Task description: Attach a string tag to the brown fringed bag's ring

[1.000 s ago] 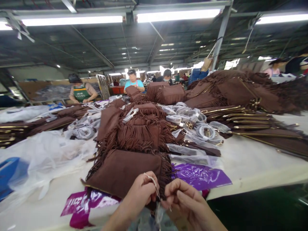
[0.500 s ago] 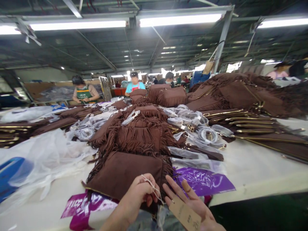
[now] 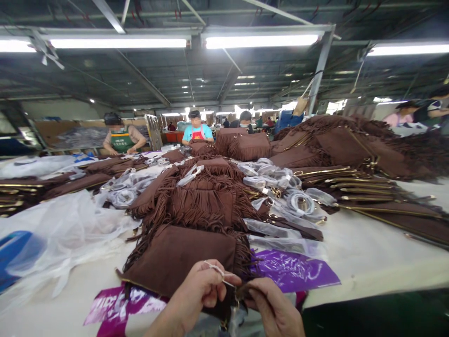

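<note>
My left hand is closed in a pinch on a thin white string at the near edge of a brown suede fringed bag. My right hand is closed beside it, fingers curled onto the bag's near corner where the string ends; what it grips there is hidden. The bag lies flat on the white table, partly over purple plastic bags. More brown fringed bags are heaped just behind it.
Clear plastic packets with coiled straps lie right of the heap. White plastic sheeting and a blue item lie to the left. Big piles of brown bags fill the right. Other people work at the far end.
My right hand, which lay open with a brown paper tag on its palm, has turned over and closed at the bag's corner. The tag is out of sight. My left hand keeps its pinch on the string.
</note>
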`<state>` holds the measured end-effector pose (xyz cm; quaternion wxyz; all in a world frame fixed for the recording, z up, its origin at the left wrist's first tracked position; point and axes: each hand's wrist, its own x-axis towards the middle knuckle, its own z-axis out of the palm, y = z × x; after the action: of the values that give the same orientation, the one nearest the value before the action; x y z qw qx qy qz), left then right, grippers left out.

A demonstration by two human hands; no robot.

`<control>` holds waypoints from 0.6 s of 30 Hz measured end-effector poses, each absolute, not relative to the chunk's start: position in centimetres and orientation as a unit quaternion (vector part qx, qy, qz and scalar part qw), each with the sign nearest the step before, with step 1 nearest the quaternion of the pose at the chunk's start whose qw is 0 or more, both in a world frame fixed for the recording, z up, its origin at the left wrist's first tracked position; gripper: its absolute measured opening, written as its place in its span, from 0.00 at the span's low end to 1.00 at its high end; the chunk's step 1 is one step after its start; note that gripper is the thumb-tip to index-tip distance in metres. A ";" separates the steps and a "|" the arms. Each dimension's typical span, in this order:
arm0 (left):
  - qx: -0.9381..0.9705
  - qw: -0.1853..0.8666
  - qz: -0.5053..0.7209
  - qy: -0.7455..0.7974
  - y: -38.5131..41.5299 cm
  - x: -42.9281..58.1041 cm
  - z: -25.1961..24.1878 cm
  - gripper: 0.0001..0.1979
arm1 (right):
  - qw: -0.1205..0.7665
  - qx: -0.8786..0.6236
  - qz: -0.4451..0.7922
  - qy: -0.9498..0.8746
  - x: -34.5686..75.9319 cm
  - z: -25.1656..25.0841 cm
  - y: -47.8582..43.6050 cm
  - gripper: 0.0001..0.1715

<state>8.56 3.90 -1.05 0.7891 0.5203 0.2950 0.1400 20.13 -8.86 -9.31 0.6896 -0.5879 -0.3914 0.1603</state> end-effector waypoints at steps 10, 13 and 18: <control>0.544 0.781 0.145 0.271 4.0 8.1 -1.9 0.06 | 0.729 -0.583 0.085 -0.348 19.9 -8.3 -8.3 0.12; 0.534 0.785 0.148 0.277 3.9 7.9 -1.6 0.07 | 0.697 -0.610 0.072 -0.369 19.9 -8.6 -8.3 0.11; 0.539 0.779 0.160 0.277 3.7 8.1 -1.4 0.07 | 0.569 -0.637 -0.011 -0.520 19.9 -8.0 -8.1 0.10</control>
<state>8.13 3.70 -1.35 0.7789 0.5393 0.2771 0.1603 19.87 -8.08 -7.98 0.5693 -0.6365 -0.5202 -0.0106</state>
